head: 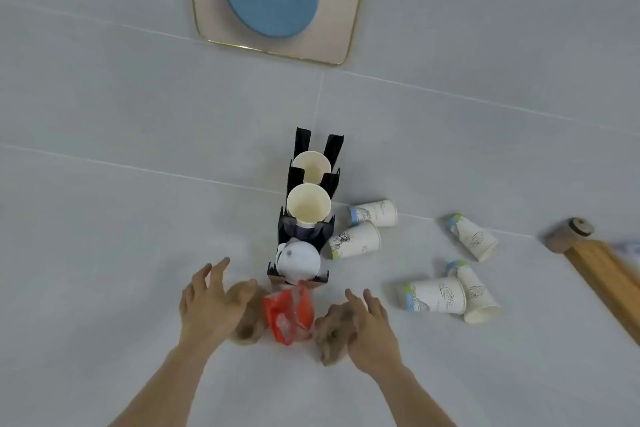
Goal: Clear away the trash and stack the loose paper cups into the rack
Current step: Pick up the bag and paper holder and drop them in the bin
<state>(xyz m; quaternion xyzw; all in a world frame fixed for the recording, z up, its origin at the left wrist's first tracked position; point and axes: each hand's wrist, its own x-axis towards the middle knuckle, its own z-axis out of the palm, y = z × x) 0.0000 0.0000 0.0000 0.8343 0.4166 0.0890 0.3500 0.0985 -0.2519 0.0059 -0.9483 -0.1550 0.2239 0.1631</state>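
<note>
A black cup rack [306, 229] stands upright in the middle of the pale surface, with paper cup stacks [308, 206] in its slots and white lids [298, 260] in the nearest one. Several loose printed paper cups [438, 295] lie on their sides to its right. In front of the rack lie a red plastic wrapper [289, 314] and two crumpled brown paper wads, one [247, 312] on the wrapper's left and one [334, 334] on its right. My left hand [207, 302] hovers with fingers spread by the left wad. My right hand [372, 329] is spread over the right wad.
A wooden roller-like stand [595, 267] lies at the right edge. A beige mat with a blue round coaster [273, 7] sits at the far side. Thin seams cross the pale surface.
</note>
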